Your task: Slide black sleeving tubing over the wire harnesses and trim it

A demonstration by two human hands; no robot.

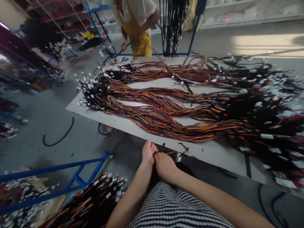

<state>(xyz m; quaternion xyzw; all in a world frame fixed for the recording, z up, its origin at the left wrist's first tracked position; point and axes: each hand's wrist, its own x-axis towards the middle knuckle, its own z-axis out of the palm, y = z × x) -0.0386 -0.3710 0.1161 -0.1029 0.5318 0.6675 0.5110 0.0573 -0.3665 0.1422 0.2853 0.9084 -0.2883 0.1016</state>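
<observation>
My left hand (148, 152) and my right hand (164, 165) meet at the near edge of the white table (133, 126), fingers pinched together on something small. A thin reddish wire (171, 152) runs off to the right from the pinch. What lies between the fingers is too small to make out. Long bundles of coloured wire harnesses (166, 118) with white connectors (89, 87) lie across the table just beyond my hands.
A person in a yellow apron (139, 28) works at the table's far end. Black harness piles (268, 123) crowd the right side. A blue metal frame (78, 172) and more harnesses (95, 199) sit at lower left. Loose black cables (59, 137) lie on the floor.
</observation>
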